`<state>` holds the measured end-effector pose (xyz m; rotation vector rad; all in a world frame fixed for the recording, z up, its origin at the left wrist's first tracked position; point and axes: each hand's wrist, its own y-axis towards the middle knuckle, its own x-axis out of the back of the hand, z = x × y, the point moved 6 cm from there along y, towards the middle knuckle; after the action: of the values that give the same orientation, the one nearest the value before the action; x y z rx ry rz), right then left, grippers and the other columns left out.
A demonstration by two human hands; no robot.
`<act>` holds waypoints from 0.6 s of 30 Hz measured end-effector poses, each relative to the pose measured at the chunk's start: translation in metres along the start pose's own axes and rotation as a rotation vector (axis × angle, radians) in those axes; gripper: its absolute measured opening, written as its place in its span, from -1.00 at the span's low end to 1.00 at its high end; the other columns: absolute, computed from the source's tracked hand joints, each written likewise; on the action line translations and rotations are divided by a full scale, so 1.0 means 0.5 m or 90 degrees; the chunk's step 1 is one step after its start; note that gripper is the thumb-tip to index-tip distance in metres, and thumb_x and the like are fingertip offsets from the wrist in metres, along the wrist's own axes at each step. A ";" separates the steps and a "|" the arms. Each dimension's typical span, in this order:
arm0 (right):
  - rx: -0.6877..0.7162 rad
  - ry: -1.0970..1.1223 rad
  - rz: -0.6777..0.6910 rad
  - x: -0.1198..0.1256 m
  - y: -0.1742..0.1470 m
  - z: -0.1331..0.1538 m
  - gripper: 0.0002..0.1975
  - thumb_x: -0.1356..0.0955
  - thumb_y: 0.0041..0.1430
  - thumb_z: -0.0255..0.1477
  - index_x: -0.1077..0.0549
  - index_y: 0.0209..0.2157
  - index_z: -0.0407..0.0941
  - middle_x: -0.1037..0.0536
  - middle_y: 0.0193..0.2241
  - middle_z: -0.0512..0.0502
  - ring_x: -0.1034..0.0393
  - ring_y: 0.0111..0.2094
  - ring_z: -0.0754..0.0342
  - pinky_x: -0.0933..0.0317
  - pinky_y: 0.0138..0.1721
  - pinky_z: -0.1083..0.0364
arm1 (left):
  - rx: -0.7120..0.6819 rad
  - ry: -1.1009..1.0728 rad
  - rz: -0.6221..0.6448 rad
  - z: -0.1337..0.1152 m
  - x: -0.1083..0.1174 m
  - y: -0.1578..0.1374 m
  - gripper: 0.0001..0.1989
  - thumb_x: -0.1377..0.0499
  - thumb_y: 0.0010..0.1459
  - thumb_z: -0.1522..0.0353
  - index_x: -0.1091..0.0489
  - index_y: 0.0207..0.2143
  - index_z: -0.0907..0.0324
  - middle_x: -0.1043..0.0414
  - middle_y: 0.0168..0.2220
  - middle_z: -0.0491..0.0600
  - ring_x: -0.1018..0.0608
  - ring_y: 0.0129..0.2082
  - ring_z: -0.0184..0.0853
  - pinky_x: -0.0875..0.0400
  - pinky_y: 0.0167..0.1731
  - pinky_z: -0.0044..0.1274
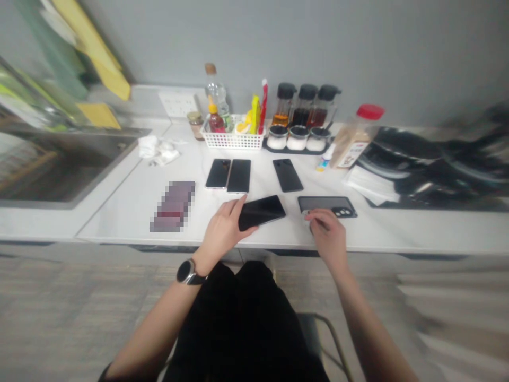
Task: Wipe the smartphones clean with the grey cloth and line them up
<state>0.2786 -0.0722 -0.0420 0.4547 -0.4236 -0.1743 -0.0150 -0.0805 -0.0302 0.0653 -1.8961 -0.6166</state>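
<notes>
My left hand (226, 225), with a watch (185, 271) on its wrist, grips the left end of a black smartphone (262, 210) at the counter's front. To its right, my right hand (328, 231) is closed in a pinch over the left part of a dark-framed phone case (326, 205) with camera cutouts. A small pale bit shows at those fingertips, too small to name. Behind lie a dark phone (218, 173) and a second phone (239, 176) side by side. Another black phone (288, 175) lies alone, further right.
A pixelated purplish item (174, 207) lies left on the white counter (119, 217). Along the wall stand a white basket (234, 140) of bottles, a seasoning rack (296, 147) and a red-capped jar (353, 140). Crumpled tissues (157, 150) sit near the sink (71, 170); dark pans (405, 154) occupy the right.
</notes>
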 end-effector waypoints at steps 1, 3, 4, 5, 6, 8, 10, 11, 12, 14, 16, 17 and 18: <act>-0.003 0.033 -0.009 -0.003 0.009 0.001 -0.82 -0.36 0.32 -0.49 -0.62 -0.28 -0.02 -0.62 -0.15 -0.12 -0.56 -0.06 -0.03 -0.43 0.02 -0.05 | -0.010 -0.004 -0.013 0.000 0.003 -0.002 -0.08 -0.44 0.24 0.14 -0.17 0.49 0.26 -0.52 0.17 0.29 -0.59 0.14 0.09 -0.56 0.20 -0.11; -0.016 0.119 -0.019 -0.023 0.025 0.002 -0.87 -0.38 0.33 -0.45 -0.61 -0.26 0.01 -0.62 -0.14 -0.10 -0.55 -0.01 -0.03 -0.41 0.09 -0.06 | -0.018 -0.025 -0.039 0.000 0.009 -0.006 -0.07 -0.46 0.21 0.15 -0.18 0.48 0.26 -0.53 0.15 0.29 -0.60 0.13 0.08 -0.57 0.19 -0.13; -0.029 0.173 -0.019 -0.039 0.033 0.001 -0.91 -0.40 0.33 -0.42 -0.59 -0.26 0.02 -0.62 -0.14 -0.09 -0.55 0.01 -0.03 -0.41 0.11 -0.06 | -0.018 -0.042 -0.051 0.000 0.013 -0.006 -0.08 -0.47 0.20 0.16 -0.19 0.48 0.25 -0.53 0.15 0.28 -0.60 0.14 0.07 -0.56 0.20 -0.14; -0.045 0.233 -0.016 -0.059 0.044 -0.002 -0.96 -0.43 0.32 -0.38 -0.57 -0.25 0.02 -0.63 -0.15 -0.07 -0.55 0.03 -0.04 -0.41 0.12 -0.07 | -0.013 -0.063 -0.061 -0.002 0.018 -0.005 -0.09 -0.48 0.20 0.16 -0.21 0.47 0.23 -0.53 0.16 0.27 -0.60 0.14 0.06 -0.56 0.21 -0.15; -0.061 0.293 -0.013 -0.081 0.055 -0.005 -0.97 -0.45 0.31 -0.34 -0.54 -0.25 0.03 -0.64 -0.15 -0.06 -0.57 0.05 -0.05 -0.42 0.13 -0.07 | -0.007 -0.088 -0.069 -0.004 0.021 -0.002 -0.10 -0.48 0.19 0.16 -0.22 0.46 0.21 -0.52 0.17 0.25 -0.60 0.16 0.04 -0.55 0.23 -0.16; -0.084 0.401 -0.017 -0.122 0.086 -0.011 -0.87 -0.48 0.28 -0.28 -0.48 -0.25 0.04 -0.65 -0.17 -0.03 -0.60 0.07 -0.05 -0.44 0.13 -0.06 | 0.014 -0.137 -0.070 -0.011 0.024 0.014 -0.12 -0.49 0.19 0.16 -0.24 0.45 0.15 -0.50 0.20 0.21 -0.58 0.19 0.03 -0.52 0.26 -0.16; -0.089 0.470 -0.043 -0.153 0.125 -0.013 -0.82 -0.49 0.25 -0.26 -0.44 -0.24 0.03 -0.66 -0.16 -0.01 -0.62 0.05 -0.04 -0.46 0.11 -0.05 | 0.044 -0.170 -0.054 -0.020 0.021 0.041 -0.13 -0.49 0.17 0.15 -0.28 0.43 0.17 -0.46 0.20 0.21 -0.57 0.20 0.03 -0.49 0.28 -0.15; -0.082 0.487 -0.062 -0.164 0.147 -0.012 -0.81 -0.49 0.25 -0.25 -0.43 -0.23 0.03 -0.67 -0.14 0.00 -0.63 0.04 -0.03 -0.47 0.11 -0.05 | 0.059 -0.184 -0.045 -0.026 0.018 0.058 -0.14 -0.49 0.15 0.15 -0.31 0.40 0.21 -0.42 0.20 0.23 -0.56 0.20 0.04 -0.49 0.27 -0.15; -0.071 0.498 -0.078 -0.173 0.169 -0.009 -0.80 -0.48 0.24 -0.25 -0.42 -0.22 0.03 -0.68 -0.13 -0.01 -0.64 0.02 -0.03 -0.48 0.11 -0.06 | 0.070 -0.201 -0.027 -0.033 0.012 0.077 -0.13 -0.51 0.12 0.17 -0.31 0.39 0.24 -0.39 0.22 0.25 -0.57 0.19 0.04 -0.49 0.26 -0.17; -0.037 0.499 -0.097 -0.188 0.214 0.003 -0.80 -0.46 0.26 -0.23 -0.40 -0.20 0.03 -0.69 -0.13 -0.01 -0.64 -0.01 -0.03 -0.49 0.10 -0.07 | 0.108 -0.234 0.015 -0.043 0.000 0.114 -0.08 -0.51 0.08 0.19 -0.27 0.40 0.27 -0.33 0.28 0.32 -0.59 0.16 0.07 -0.52 0.19 -0.17; 0.007 0.466 -0.098 -0.199 0.255 0.019 -0.82 -0.44 0.29 -0.22 -0.41 -0.19 0.04 -0.67 -0.16 0.01 -0.64 -0.04 -0.02 -0.50 0.08 -0.05 | 0.161 -0.277 0.082 -0.046 -0.018 0.147 -0.10 -0.50 0.07 0.16 -0.27 0.37 0.24 -0.47 0.15 0.29 -0.64 0.06 0.12 -0.56 0.06 -0.14; 0.027 0.440 -0.098 -0.203 0.273 0.026 -0.83 -0.44 0.30 -0.23 -0.43 -0.19 0.04 -0.66 -0.18 0.01 -0.63 -0.06 0.00 -0.50 0.06 -0.03 | 0.184 -0.312 0.105 -0.047 -0.024 0.161 -0.10 -0.51 0.05 0.09 -0.29 0.33 0.23 -0.53 0.07 0.27 -0.66 0.02 0.15 -0.56 0.01 -0.14; 0.042 0.414 -0.101 -0.206 0.289 0.031 -0.85 -0.44 0.30 -0.24 -0.44 -0.19 0.03 -0.65 -0.19 0.02 -0.62 -0.08 0.01 -0.49 0.04 -0.01 | 0.199 -0.353 0.121 -0.046 -0.029 0.175 -0.10 -0.53 0.01 0.03 -0.31 0.28 0.22 -0.57 0.00 0.24 -0.66 -0.01 0.17 -0.56 -0.02 -0.15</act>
<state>0.1893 0.0761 0.0004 0.5800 0.2463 -0.1558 0.0319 -0.0090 0.0025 -0.0947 -2.4886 -0.2097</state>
